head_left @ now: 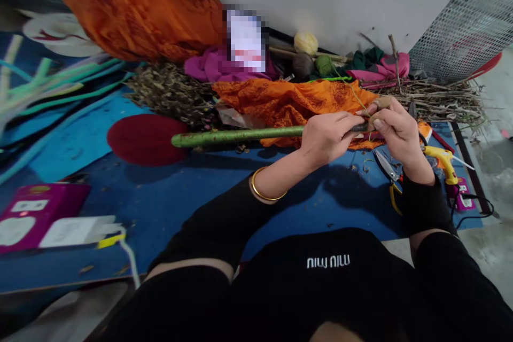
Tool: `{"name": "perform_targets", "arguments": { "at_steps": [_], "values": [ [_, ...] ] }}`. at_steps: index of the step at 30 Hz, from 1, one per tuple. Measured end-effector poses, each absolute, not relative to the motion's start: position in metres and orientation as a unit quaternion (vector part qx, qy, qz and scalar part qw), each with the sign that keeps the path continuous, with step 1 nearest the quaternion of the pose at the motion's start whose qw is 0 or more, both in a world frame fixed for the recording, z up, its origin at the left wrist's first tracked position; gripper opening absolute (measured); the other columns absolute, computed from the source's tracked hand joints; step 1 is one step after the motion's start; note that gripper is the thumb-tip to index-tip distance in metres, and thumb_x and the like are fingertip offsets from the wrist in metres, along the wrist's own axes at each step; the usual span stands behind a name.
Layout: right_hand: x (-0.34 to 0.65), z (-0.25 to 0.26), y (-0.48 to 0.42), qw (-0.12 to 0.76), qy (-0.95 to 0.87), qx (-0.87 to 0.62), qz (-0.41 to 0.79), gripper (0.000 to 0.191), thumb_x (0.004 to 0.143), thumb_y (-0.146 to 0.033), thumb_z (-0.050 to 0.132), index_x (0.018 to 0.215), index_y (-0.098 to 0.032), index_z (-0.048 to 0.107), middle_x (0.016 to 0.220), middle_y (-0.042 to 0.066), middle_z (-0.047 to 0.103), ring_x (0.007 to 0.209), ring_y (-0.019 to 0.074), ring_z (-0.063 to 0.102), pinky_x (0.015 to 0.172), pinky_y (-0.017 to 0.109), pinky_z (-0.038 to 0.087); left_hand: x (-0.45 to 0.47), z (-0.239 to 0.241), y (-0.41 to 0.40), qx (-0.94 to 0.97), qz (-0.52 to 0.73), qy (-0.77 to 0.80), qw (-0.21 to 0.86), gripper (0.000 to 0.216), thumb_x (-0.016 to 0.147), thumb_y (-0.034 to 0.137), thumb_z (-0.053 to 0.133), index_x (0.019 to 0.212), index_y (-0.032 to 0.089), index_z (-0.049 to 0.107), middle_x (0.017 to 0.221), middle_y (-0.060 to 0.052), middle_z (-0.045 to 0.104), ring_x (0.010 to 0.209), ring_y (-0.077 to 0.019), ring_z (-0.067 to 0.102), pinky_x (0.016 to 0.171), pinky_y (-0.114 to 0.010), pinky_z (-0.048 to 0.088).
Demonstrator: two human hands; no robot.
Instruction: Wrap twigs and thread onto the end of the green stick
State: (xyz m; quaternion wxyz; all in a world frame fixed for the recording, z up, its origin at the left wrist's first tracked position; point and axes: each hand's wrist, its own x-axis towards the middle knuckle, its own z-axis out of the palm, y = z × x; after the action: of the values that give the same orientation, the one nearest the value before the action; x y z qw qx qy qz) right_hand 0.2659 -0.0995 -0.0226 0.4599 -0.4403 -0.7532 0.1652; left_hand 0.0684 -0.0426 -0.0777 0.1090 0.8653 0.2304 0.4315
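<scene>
A long green rod (240, 135) lies crosswise above the table, with a dark red oval disc (146, 139) behind its left end. Near the rod's dark right end, my left hand (326, 133) is closed around it, a gold bangle on the wrist. My right hand (395, 125) is closed at the tip, fingers pinching a thin green yarn (358, 93). That strand runs up towards a green yarn ball (324, 65). The exact wrap at the tip is partly hidden by my fingers. Behind the hands lies a crumpled orange cloth (276, 97).
Scissors (387, 166) and a yellow glue gun (441, 159) lie beside my right forearm. Dry twigs (444, 99) are piled at the back right, dried plant matter (168, 91) at the back left. A purple power strip (56, 208) with a white plug sits at the left front.
</scene>
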Motion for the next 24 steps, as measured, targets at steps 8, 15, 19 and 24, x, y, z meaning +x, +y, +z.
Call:
{"name": "perform_targets", "arguments": {
  "at_steps": [8,15,19,24],
  "values": [
    [0.293,-0.001,-0.106,0.646,-0.533,-0.431,0.337,0.032,0.088,-0.044,0.082,0.068,-0.023,0.071,0.083,0.001,0.068,0.077,0.0159,0.072,0.082,0.035,0.063,0.062,-0.064,-0.045,0.848,0.429,0.25,0.182,0.032,0.093,0.015,0.067,0.121,0.02,0.081,0.112,-0.006,0.085,0.101,-0.0211,0.08,0.086,-0.029,0.06],
    [0.34,0.013,-0.094,0.544,-0.488,-0.467,0.498,0.045,0.093,-0.04,0.071,0.063,-0.023,0.043,0.069,-0.009,0.056,0.043,-0.0027,0.037,0.054,0.024,0.047,0.061,-0.06,-0.045,0.843,0.423,0.274,0.187,0.031,0.093,0.017,0.068,0.12,0.022,0.082,0.111,-0.005,0.085,0.101,-0.02,0.08,0.085,-0.028,0.059],
    [0.332,0.024,-0.119,0.548,-0.532,-0.473,0.44,0.026,0.086,-0.041,0.084,0.079,-0.022,0.068,0.063,-0.007,0.058,0.032,0.0,0.03,0.033,0.023,0.021,0.062,-0.061,-0.044,0.843,0.43,0.276,0.171,0.03,0.095,0.016,0.067,0.121,0.021,0.081,0.113,-0.006,0.085,0.103,-0.02,0.08,0.086,-0.028,0.059],
    [0.334,0.028,-0.135,0.454,-0.59,-0.501,0.442,0.029,0.085,-0.045,0.087,0.076,-0.018,0.078,0.039,-0.007,0.04,0.029,0.0041,0.025,0.034,0.028,0.007,0.061,-0.059,-0.043,0.836,0.433,0.284,0.181,0.029,0.094,0.018,0.069,0.12,0.02,0.082,0.112,-0.007,0.085,0.102,-0.0204,0.079,0.087,-0.028,0.059]
  ]
}}
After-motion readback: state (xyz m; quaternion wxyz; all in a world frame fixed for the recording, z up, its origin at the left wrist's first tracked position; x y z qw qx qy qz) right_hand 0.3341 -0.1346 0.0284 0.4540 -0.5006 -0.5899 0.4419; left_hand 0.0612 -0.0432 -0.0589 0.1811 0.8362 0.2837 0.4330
